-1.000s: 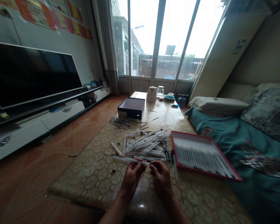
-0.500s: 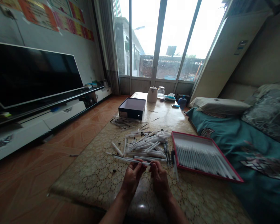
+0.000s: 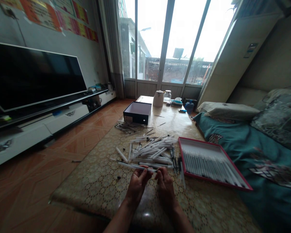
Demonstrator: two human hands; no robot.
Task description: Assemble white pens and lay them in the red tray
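My left hand [image 3: 137, 183] and my right hand [image 3: 165, 185] meet over the near part of a low table [image 3: 97, 184]. Both have their fingers curled and pinched together around a thin white pen [image 3: 145, 168] that lies across their fingertips. Just beyond the hands lies a loose pile of white pen barrels [image 3: 150, 150]. To the right stands a red-edged tray [image 3: 212, 161] with a neat row of white pens in it.
A dark open box [image 3: 137, 112] sits farther back with thin dark refills [image 3: 126, 127] beside it. A white kettle [image 3: 157, 98] and jar stand at the far end. A teal-covered bed [image 3: 257, 155] is on the right, a television [image 3: 34, 77] on the left.
My right hand has drawn a little closer to my left hand. The camera view has shifted slightly.
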